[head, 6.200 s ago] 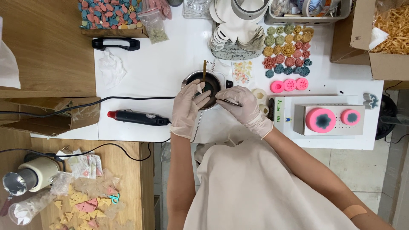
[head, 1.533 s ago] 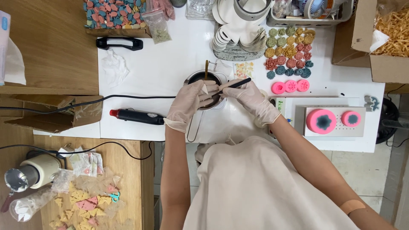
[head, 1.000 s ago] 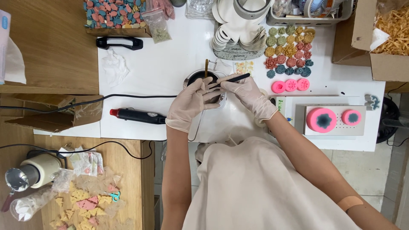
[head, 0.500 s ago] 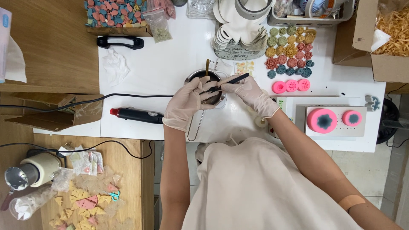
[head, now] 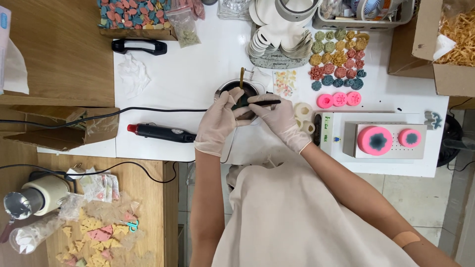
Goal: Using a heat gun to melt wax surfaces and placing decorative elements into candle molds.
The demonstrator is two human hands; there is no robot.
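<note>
Surroundings: white surface (head: 198, 74) across the middle of the frame, wooden top to the left and lower left.
Left of the hands: black and red corded tool (head: 159, 132) lying flat, cable trailing to the left edge.
Upper left: black handle-shaped tool (head: 138, 46) beside a crumpled white tissue (head: 132, 75); tray of coloured pieces (head: 133, 12) at the top edge.
Upper centre: stack of white moulds (head: 279, 42) just above the pot.
Right of the hands: rows of small flower-shaped pieces (head: 339, 59) in muted colours, three pink round pieces (head: 339, 99) below them, white flower pieces (head: 303, 111) touching the right wrist area.
Far right: white scale (head: 346, 143) carrying two pink round moulds (head: 375, 140).
Lower left: grinder (head: 34, 198) and scattered triangular scraps (head: 99, 232).
Pot: small dark metal pot (head: 236, 89) at centre, partly hidden under both hands, with a wooden stick (head: 242, 77) standing in it.
Left hand (head: 217, 123): gloved, forearm rising from the bottom edge, fingers curled over the pot's near rim, grip closed on the pot.
Right hand (head: 279, 118): gloved, arm angled in from the lower right, fingers pinched, grip closed on a thin black tool (head: 264, 102) held level over the pot.
</note>
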